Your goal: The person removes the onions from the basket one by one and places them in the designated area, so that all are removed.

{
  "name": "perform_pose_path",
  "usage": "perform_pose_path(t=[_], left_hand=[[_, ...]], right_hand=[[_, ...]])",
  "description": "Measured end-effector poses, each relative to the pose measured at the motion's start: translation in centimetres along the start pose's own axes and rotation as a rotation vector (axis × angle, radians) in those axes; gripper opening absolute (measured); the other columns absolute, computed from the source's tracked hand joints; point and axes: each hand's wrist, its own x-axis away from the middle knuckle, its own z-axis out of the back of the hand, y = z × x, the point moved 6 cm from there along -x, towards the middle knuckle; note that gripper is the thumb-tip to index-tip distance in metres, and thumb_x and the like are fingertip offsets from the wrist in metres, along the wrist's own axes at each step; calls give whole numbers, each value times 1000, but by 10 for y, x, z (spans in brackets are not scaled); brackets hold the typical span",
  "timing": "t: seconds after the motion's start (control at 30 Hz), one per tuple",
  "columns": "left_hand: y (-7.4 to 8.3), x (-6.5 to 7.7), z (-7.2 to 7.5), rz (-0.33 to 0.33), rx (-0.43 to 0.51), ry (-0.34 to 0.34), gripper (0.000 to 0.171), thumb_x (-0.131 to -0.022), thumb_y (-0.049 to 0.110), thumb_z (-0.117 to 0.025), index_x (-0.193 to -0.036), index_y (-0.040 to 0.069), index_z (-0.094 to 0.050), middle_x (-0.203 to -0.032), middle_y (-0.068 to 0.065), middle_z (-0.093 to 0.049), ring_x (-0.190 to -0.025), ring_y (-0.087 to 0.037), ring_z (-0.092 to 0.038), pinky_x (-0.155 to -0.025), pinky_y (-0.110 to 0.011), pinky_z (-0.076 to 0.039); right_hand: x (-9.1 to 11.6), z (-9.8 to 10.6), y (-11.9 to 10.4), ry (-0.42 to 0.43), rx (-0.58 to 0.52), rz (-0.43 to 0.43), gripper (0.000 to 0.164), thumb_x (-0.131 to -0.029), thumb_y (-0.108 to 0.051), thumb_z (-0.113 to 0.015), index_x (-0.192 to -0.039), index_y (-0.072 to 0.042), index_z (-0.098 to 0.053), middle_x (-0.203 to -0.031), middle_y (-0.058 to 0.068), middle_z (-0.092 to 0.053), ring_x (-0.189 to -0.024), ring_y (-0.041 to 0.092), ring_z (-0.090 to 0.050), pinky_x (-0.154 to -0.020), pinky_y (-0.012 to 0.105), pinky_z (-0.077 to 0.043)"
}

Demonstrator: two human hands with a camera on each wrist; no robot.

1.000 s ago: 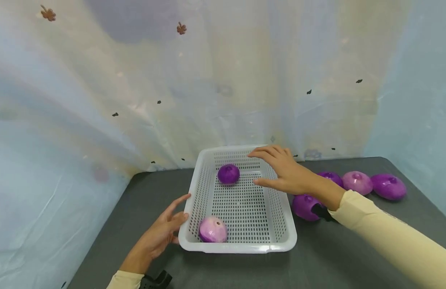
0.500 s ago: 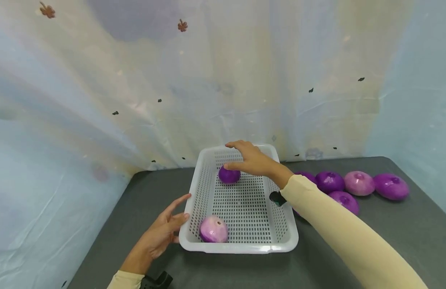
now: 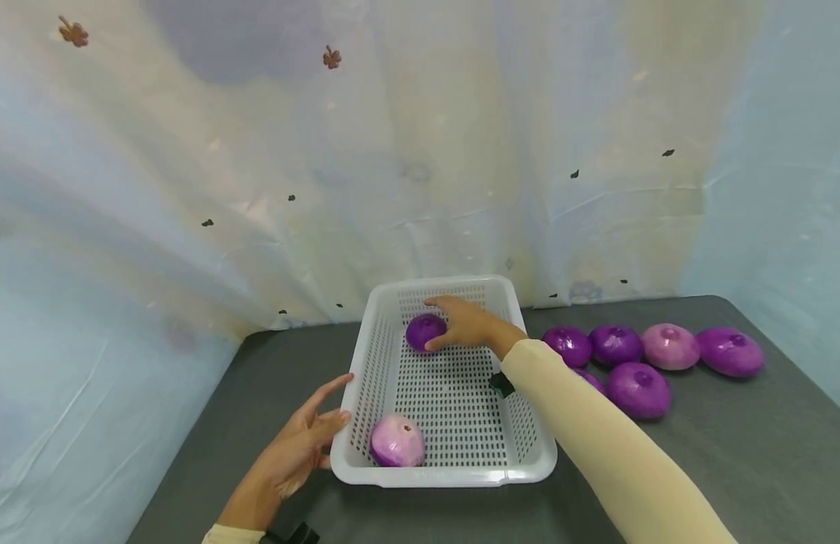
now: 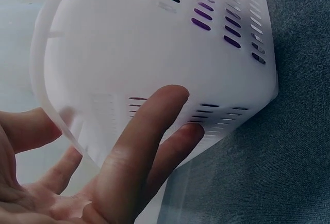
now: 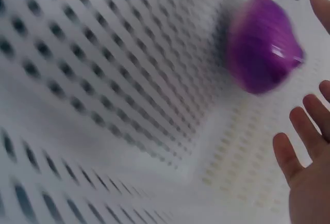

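A white perforated plastic basket (image 3: 454,474) stands on the dark grey table. In the head view my right hand (image 3: 464,323) reaches into its far part, thumb and fingers spread beside a dark purple onion (image 3: 423,332). A gap shows between the fingers and this onion (image 5: 263,46) in the right wrist view. My left hand (image 3: 294,446) is at the basket's left side, its fingertips right at the rim. Extended fingers (image 4: 142,146) lie against the outer wall (image 4: 113,53) in the left wrist view. A pale pink and purple onion (image 3: 397,440) sits in the basket's near left corner.
Right of the basket lie several more purple onions (image 3: 639,390) and a pink one (image 3: 670,347), one partly hidden by the right sleeve (image 3: 597,423). A pale patterned curtain (image 3: 420,151) hangs behind the table (image 3: 733,453).
My right hand has moved left across the basket and down into it beside the dark purple onion, uncovering onions on the right. The left hand has stayed at the basket's side.
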Motion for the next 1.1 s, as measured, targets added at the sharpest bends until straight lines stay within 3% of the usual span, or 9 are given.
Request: perform_pose_path(t=[0.27, 0.47, 0.67, 0.83, 0.97, 1.1], left_hand=[[-2, 3, -1, 6, 3, 14, 65, -104, 19, -53, -157, 28, -16, -150, -20, -46, -118, -29, -64, -81, -57, -56], [-4, 3, -4, 10, -9, 24, 65, -103, 19, -54, -157, 28, -17, -150, -19, -47, -118, -28, -64, -82, -57, -56], [-3, 5, -2, 15, -15, 43, 64, -104, 19, -53, -156, 27, -18, -146, -15, -52, -117, -26, -64, -80, -55, -57], [-2, 4, -3, 13, -11, 30, 64, -104, 20, -53, -157, 27, -17, -147, -16, -51, -118, -26, -64, -80, -54, -57], [-1, 3, -3, 10, -13, 26, 64, -104, 19, -53, -156, 27, -17, -148, -16, -50, -119, -27, -63, -80, -55, -57], [1, 2, -2, 6, -24, 24, 64, -104, 19, -53, -156, 27, -16, -149, -17, -49, -119, -27, -63, -80, -56, -57]], right_hand=[[0, -17, -4, -41, 125, -20, 87, -85, -32, -79, -156, -12, -32, -160, 11, -35, -149, 32, -31, -120, 51, -27], [-1, -24, -4, -57, 209, -40, 84, -82, -28, -82, -153, -18, -39, -156, 9, -39, -145, 33, -36, -119, 54, -27], [-3, -26, -6, -72, 180, 17, 79, -75, -24, -88, -145, -15, -51, -136, 9, -52, -127, 27, -49, -112, 46, -39], [-1, -26, -5, -116, 113, -7, 81, -71, -29, -91, -142, -16, -54, -124, 10, -53, -115, 25, -51, -105, 44, -45], [1, -26, -5, -143, 123, -24, 88, -70, -34, -91, -146, -21, -50, -141, 13, -46, -132, 30, -45, -111, 49, -40], [1, -27, -6, -158, 134, -5, 96, -69, -31, -92, -151, -25, -42, -160, 11, -31, -149, 33, -28, -118, 54, -29]])
